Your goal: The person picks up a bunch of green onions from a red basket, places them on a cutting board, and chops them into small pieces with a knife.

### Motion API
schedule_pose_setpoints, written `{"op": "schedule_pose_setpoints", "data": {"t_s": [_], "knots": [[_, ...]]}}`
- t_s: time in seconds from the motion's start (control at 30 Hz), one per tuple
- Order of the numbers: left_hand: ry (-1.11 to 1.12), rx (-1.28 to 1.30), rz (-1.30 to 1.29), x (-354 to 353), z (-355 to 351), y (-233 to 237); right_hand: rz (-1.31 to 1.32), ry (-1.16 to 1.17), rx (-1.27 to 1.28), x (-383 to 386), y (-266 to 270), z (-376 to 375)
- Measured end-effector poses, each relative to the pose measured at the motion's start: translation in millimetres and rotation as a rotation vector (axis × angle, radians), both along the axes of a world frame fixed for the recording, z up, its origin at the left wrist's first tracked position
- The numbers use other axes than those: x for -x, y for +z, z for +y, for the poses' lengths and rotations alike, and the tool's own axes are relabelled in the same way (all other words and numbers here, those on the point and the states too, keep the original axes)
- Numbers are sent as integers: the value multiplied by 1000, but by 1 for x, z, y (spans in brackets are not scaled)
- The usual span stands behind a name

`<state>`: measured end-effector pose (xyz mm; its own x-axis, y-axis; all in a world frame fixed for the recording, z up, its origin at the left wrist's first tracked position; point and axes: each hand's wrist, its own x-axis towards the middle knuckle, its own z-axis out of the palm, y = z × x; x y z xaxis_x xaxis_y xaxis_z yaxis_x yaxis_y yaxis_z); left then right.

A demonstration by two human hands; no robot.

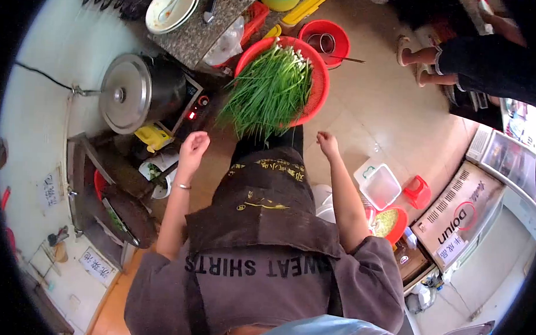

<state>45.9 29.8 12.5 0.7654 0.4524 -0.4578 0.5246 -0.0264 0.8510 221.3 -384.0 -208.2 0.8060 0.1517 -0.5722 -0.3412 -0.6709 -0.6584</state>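
Note:
A red plastic basket (319, 98) stands in front of my knees. Heaped in it is a bunch of scallions (268, 88), white ends at the far side and green leaves hanging over the near rim. My left hand (195, 148) is raised left of my lap, fingers loosely curled in and nothing seen in them. To the right of the basket, my right hand (326, 143) is held up with its fingers folded, also with nothing visible in it. Both hands are apart from the basket and the scallions. A dark apron (261, 188) covers my lap.
At left a lidded pot (127, 93) stands on a cooker with a red light. Behind the basket is a red bucket (343, 37). A white tub (380, 186) and a red bowl (399, 222) are at right. Another person's legs (440, 58) show at upper right.

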Motion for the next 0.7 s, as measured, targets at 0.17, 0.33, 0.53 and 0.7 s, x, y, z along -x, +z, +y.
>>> {"op": "schedule_pose_setpoints", "data": {"t_s": [0.17,0.33,0.53,0.7], "knots": [[46,63,113,-53,-35,-28,-120,83,148,-127,-26,16],[-113,47,230,-151,-43,-84,-28,-131,9,-170,-119,52],[-280,-8,80,-301,-47,-244,56,-427,40,-173,-213,78],[-368,-229,159,-387,-55,-391,86,-289,359,-185,-228,101]]}}
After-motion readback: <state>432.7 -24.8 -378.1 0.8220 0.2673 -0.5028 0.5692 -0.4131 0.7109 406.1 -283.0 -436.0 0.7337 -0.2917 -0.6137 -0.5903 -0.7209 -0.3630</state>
